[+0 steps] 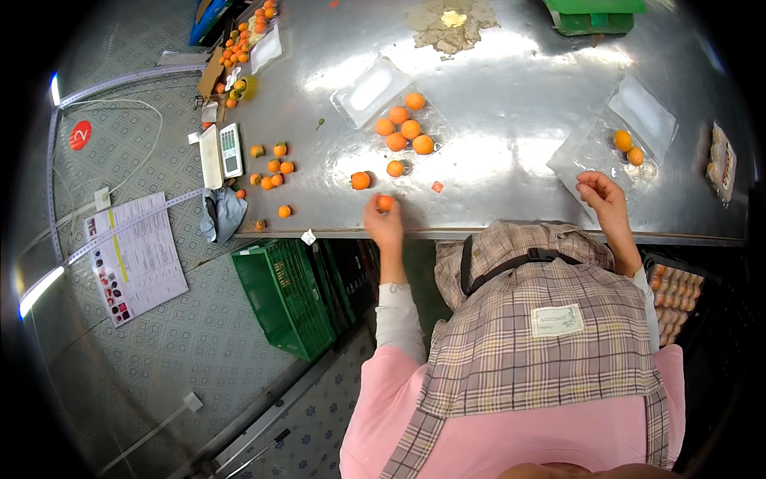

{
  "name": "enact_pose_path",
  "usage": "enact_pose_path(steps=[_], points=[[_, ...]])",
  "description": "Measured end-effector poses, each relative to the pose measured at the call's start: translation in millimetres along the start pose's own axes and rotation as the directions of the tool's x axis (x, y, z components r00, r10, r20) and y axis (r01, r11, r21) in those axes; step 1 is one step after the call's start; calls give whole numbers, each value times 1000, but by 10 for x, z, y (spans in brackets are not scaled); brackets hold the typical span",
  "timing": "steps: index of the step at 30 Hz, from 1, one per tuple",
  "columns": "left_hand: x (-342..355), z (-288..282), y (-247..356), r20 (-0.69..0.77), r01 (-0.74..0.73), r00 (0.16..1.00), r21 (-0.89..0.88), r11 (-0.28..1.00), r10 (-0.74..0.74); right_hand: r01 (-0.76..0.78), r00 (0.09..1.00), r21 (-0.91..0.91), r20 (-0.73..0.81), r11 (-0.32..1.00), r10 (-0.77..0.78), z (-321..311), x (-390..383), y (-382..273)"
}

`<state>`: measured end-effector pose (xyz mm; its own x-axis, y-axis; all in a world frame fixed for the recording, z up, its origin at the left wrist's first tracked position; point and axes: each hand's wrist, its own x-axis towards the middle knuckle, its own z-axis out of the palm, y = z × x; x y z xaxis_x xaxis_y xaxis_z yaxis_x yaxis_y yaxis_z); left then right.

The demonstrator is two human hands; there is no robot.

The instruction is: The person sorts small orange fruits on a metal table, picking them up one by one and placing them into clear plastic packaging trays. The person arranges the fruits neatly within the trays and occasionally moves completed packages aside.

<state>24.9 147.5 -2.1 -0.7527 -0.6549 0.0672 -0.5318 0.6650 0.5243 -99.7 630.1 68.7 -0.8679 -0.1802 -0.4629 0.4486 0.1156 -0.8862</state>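
Note:
My left hand (pixel 384 223) is at the table's near edge, its fingers closed round a small orange (pixel 384 203). Just beyond it lie two loose oranges, one of them this orange (pixel 361 180). Farther off, several oranges (pixel 410 129) cluster on clear plastic beside a white tray (pixel 371 89). My right hand (pixel 606 203) hovers by a clear plastic bag (pixel 576 160), fingers curled together; whether they pinch anything is hidden. Two oranges (pixel 629 148) rest on that plastic, close to another white tray (pixel 645 112).
Several small oranges with green tops (pixel 274 166) lie at the table's left, near a white handheld device (pixel 230 150). A green container (pixel 594 16) stands at the far side. Below the table are a green crate (pixel 283 295) and a tray of eggs (pixel 674 299).

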Motion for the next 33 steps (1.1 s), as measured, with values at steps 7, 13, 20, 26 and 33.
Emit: enact_pose_path(steps=[7,13,20,26,33], points=[[487,-84,-32,-71,115,992,98,989,-109,24,981,-38,-189,999,-31,-352,-9,-87],[775,45,-247,-40,-53,998,87,995,57,8,945,-19,-326,1000,-14,-763,-121,40],[932,-3,-827,-15,45,999,-41,998,-45,-48,848,-34,-530,998,23,-1158,-410,153],[873,3,-682,-52,-78,996,-126,989,72,-37,747,-15,-665,999,17,-1405,-666,710],[986,-81,-762,176,-12,984,-62,998,23,169,314,86,-949,982,29,-2322,-1810,1113]])
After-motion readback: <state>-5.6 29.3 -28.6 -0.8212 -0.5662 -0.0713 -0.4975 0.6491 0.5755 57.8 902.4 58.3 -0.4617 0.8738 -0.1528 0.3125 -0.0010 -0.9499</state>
